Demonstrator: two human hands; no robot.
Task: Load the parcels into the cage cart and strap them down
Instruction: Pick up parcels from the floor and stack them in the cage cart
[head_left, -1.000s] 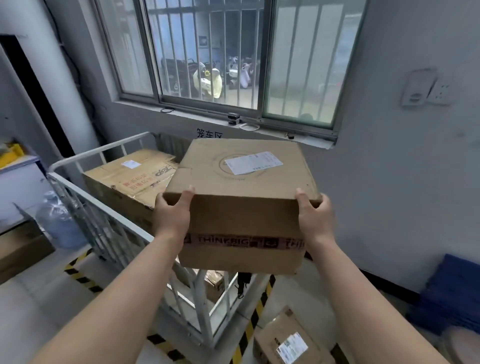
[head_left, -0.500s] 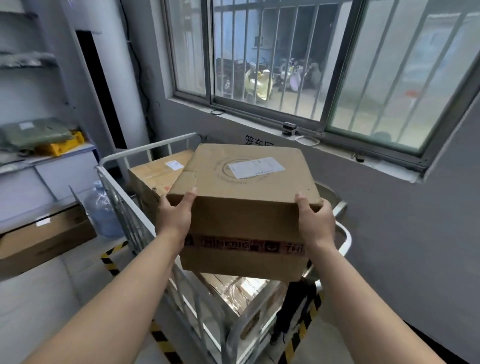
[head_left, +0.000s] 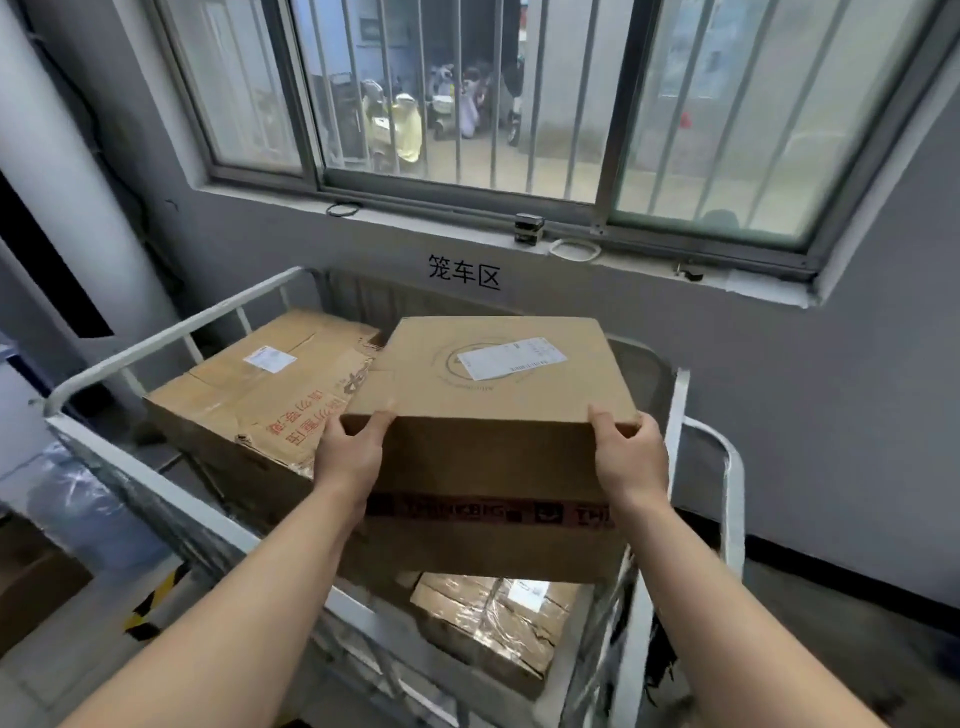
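I hold a brown cardboard parcel (head_left: 493, 384) with a white label on top and dark red tape across its front. My left hand (head_left: 350, 449) grips its near left corner and my right hand (head_left: 628, 452) grips its near right corner. The parcel hangs above the right half of the white metal cage cart (head_left: 171, 338). Inside the cart, a larger cardboard box (head_left: 260, 395) with red print fills the left side. Below the held parcel lies a smaller box (head_left: 498, 623) wrapped in shiny tape. No strap is visible.
The cart stands against a grey wall under a barred window (head_left: 467, 93). A large water bottle (head_left: 78, 499) and another carton (head_left: 36, 582) sit on the floor to the left. Yellow-black floor tape (head_left: 150, 603) runs beside the cart. A white pillar (head_left: 67, 156) rises at left.
I have stepped closer to the cart and turned to face it. The held parcel has moved from in front of the cart's corner to over its right half, lower than before.
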